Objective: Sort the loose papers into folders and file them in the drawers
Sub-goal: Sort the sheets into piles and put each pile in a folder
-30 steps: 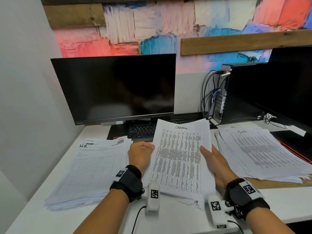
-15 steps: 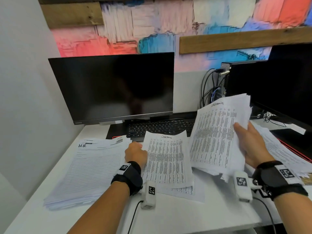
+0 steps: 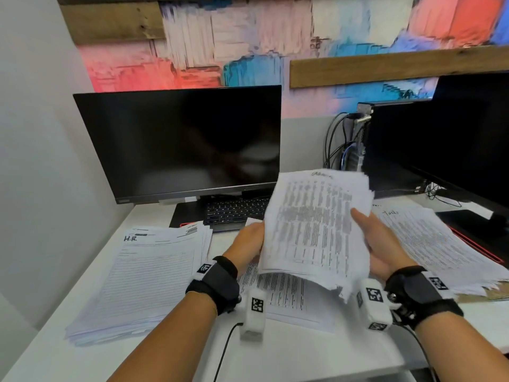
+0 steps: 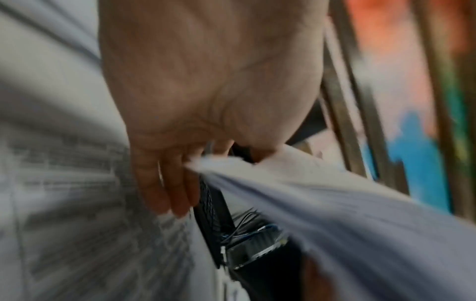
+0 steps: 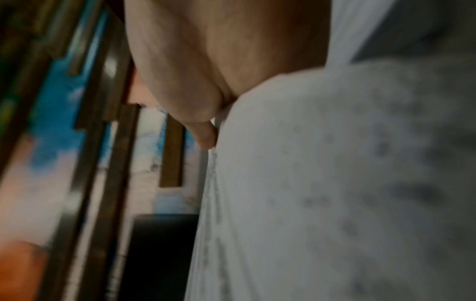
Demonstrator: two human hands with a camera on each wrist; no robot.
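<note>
Nearest the camera: two forearms with black wrist straps and white tagged camera blocks, over the white counter. Just past them, a few printed sheets flat on the counter, under the lifted bundle. Above those, a thick bundle of printed table pages, raised off the counter and tilted up toward the camera, lower edge ragged and fanned. Left hand on the bundle's left edge: in the left wrist view, fingers curled beneath and thumb over the top, pinching the paper edge. Right hand on the right edge, thumb laid across the printed face, fingers behind the sheets; right wrist view blurred, just the thumb tip against the paper. So both hands clamped on the one bundle, one at each side.

To the left, a tall stack of lined forms marked "H.R.", flat on the counter, well apart from the hands. To the right, another spread stack of printed pages with a handwritten heading, too blurred to read, its near edge over something brown.

Farther back, black keyboard half hidden behind the bundle. Behind that, dark monitor, screen off. At right, second dark monitor with a computer tower and cables beside it. Last, the painted wall with wooden planks.
</note>
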